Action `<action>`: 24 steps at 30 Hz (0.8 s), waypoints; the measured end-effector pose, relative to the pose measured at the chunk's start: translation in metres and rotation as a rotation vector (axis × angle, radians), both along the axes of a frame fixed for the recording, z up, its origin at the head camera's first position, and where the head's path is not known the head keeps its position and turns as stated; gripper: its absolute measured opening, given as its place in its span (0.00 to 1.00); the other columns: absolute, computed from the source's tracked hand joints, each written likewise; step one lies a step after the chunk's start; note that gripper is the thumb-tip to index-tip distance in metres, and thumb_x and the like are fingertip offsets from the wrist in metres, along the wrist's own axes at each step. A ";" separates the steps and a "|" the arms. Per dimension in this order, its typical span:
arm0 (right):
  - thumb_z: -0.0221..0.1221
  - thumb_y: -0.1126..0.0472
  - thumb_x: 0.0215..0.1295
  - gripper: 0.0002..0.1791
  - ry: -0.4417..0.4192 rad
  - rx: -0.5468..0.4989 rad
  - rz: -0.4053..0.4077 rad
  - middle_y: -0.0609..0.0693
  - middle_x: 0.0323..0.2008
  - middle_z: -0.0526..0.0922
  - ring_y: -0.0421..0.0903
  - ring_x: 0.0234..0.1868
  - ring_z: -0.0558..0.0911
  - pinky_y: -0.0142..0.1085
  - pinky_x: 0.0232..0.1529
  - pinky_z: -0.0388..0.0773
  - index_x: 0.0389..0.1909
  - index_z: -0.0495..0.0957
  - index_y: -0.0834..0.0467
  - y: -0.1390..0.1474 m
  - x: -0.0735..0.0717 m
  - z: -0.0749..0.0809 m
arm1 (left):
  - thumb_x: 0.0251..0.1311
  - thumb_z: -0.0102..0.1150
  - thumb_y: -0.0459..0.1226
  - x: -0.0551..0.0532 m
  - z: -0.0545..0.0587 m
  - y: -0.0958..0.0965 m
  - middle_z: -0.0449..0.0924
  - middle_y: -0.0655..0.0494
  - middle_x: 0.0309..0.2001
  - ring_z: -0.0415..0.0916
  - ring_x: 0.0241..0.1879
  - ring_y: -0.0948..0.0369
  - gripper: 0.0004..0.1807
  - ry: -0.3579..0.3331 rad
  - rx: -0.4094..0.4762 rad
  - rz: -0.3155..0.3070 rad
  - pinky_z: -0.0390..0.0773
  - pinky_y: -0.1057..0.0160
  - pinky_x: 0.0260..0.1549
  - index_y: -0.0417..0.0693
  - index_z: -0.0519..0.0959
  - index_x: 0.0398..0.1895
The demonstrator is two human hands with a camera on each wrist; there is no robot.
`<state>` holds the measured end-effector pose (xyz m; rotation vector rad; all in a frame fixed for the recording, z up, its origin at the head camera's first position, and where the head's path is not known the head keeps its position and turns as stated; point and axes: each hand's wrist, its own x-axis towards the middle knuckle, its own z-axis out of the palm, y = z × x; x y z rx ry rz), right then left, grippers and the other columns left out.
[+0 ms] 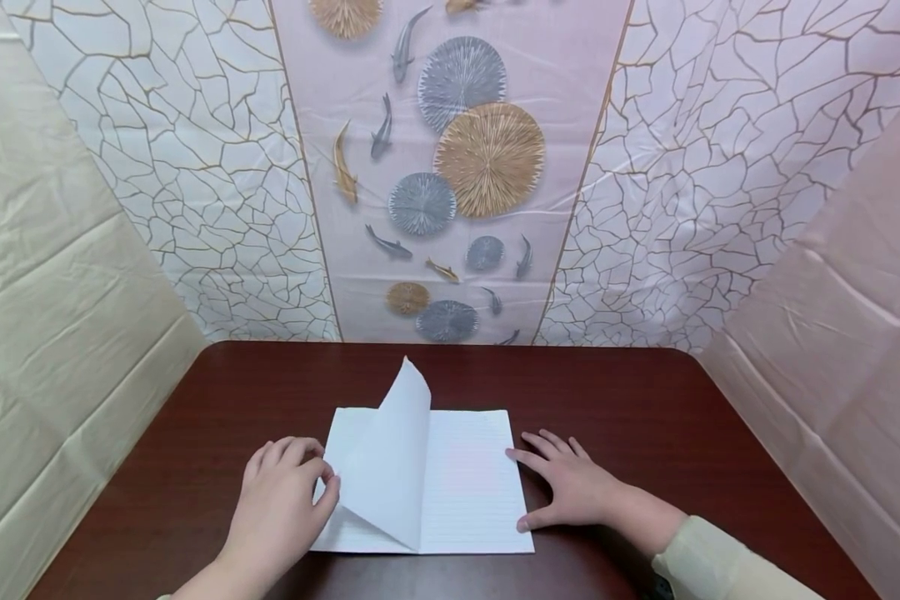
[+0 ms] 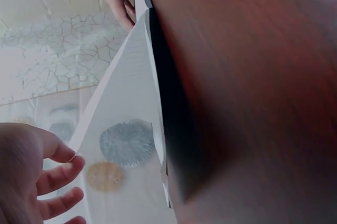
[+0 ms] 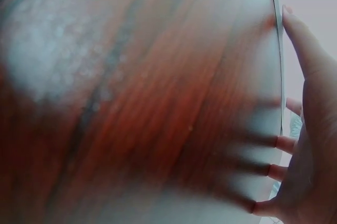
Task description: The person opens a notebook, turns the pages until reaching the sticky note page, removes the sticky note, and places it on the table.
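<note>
An open notebook (image 1: 474,492) with lined pages lies on the table, its right page flat. One white leaf (image 1: 390,467) stands raised and bent over the left side, its top corner pointing up. My left hand (image 1: 281,492) pinches the lower left corner of that leaf between thumb and index finger. In the left wrist view the leaf (image 2: 126,82) stretches away from the pinching fingertips. My right hand (image 1: 573,483) rests at the notebook's right edge with fingers spread, thumb and index finger touching the page margin. The other fingertips meet the tabletop, as the right wrist view also shows.
The dark reddish-brown table (image 1: 270,383) has rounded far corners. Behind it hangs a patterned cloth (image 1: 435,250) with fish and round motifs. Pale cloth walls (image 1: 60,333) flank the table on both sides.
</note>
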<state>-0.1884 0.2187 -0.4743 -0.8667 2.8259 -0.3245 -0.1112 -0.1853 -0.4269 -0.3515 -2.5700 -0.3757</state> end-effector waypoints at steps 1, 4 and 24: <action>0.58 0.18 0.44 0.58 0.000 0.001 0.000 0.56 0.75 0.57 0.65 0.75 0.52 0.72 0.65 0.48 0.75 0.61 0.43 0.000 0.000 0.000 | 0.52 0.63 0.36 0.001 -0.001 -0.001 0.79 0.55 0.41 0.73 0.48 0.47 0.10 -0.013 -0.008 0.008 0.64 0.42 0.58 0.59 0.77 0.17; 0.58 0.17 0.44 0.58 -0.003 0.004 -0.001 0.56 0.75 0.56 0.65 0.75 0.52 0.72 0.65 0.49 0.75 0.61 0.43 0.000 0.001 0.000 | 0.51 0.64 0.36 0.005 -0.002 -0.005 0.79 0.56 0.39 0.74 0.47 0.47 0.11 -0.058 -0.048 0.029 0.66 0.41 0.56 0.59 0.77 0.15; 0.58 0.17 0.42 0.58 -0.029 0.008 -0.017 0.55 0.75 0.56 0.65 0.75 0.52 0.71 0.65 0.50 0.75 0.61 0.42 -0.001 0.000 0.002 | 0.46 0.64 0.40 0.012 -0.019 -0.018 0.73 0.58 0.33 0.72 0.44 0.48 0.13 -0.387 -0.217 0.052 0.67 0.38 0.54 0.60 0.70 0.12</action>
